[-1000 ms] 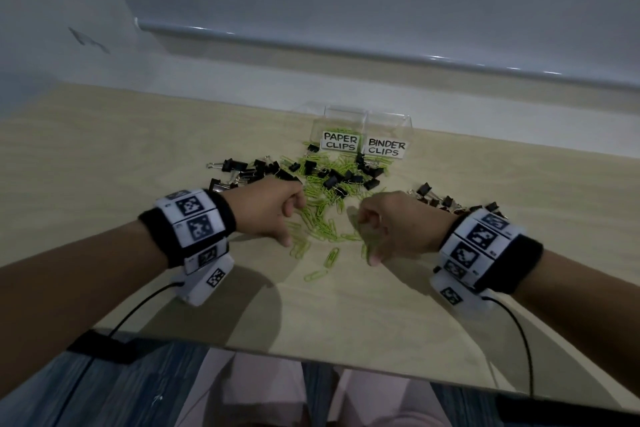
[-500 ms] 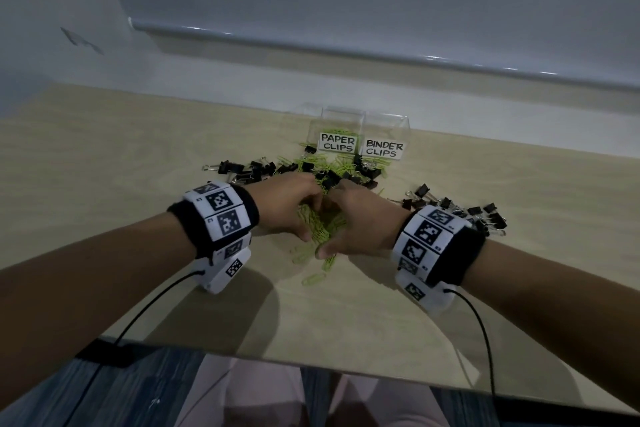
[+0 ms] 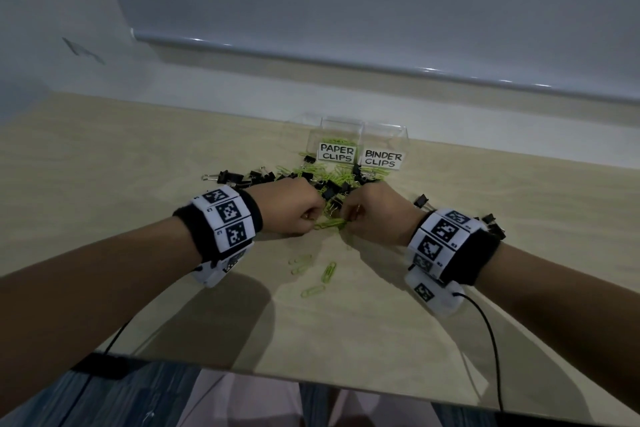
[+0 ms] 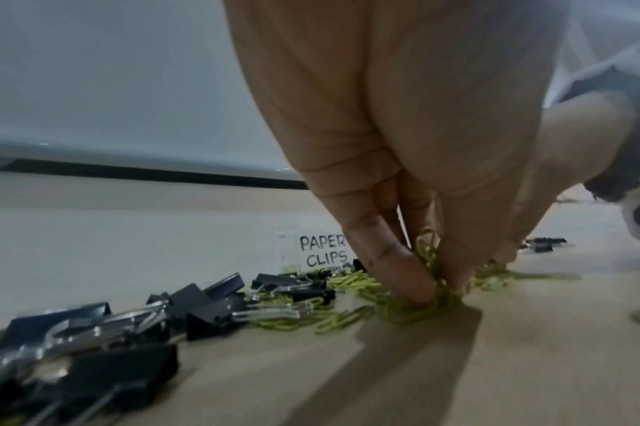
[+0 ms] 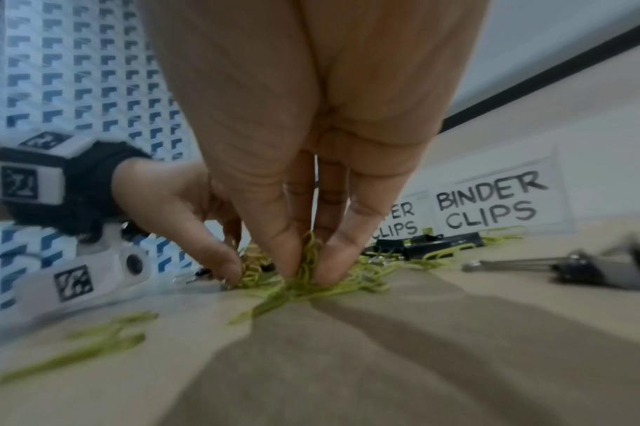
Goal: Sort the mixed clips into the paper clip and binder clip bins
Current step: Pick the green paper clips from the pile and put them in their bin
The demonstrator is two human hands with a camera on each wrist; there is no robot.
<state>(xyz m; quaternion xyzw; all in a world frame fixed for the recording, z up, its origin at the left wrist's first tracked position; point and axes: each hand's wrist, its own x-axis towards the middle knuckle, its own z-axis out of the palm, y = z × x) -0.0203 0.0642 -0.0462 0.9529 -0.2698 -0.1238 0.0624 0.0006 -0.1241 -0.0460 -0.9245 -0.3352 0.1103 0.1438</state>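
The person is bending over the surface (image 3: pixel 145 163) with both hands working side by side at the near edge of the mixed heap; the left hand (image 3: pixel 294 206) is pinching a tuft of green paper clips (image 4: pixel 433 284) between thumb and fingertips (image 4: pixel 406 276), and the right hand (image 3: pixel 375 215) is clamped in the same way on a neighbouring tuft (image 5: pixel 307 268), both bunches still touching the surface; the wrist views are showing wire only in each pinch, though the far side of each bunch is hidden. The black binder clips (image 3: pixel 332 185) are lying just beyond the knuckles and trailing off to both sides; a few stray paper clips (image 3: pixel 327 270) are lying nearer the person, apart from the heap. The two clear bins are standing together behind the heap, the paper clip bin (image 3: pixel 337 152) on the left with some green clips already inside, the binder clip bin (image 3: pixel 383 159) touching it on the right, its contents not discernible. The step in hand appears to be gathering paper clips for transfer; to do it well, lifting slowly is advisable, since linked wires are likely to be dragging extra clips or a binder clip along; a gentle shake above the heap should be shedding hangers-on; releasing low over the left bin should be preventing scatter.
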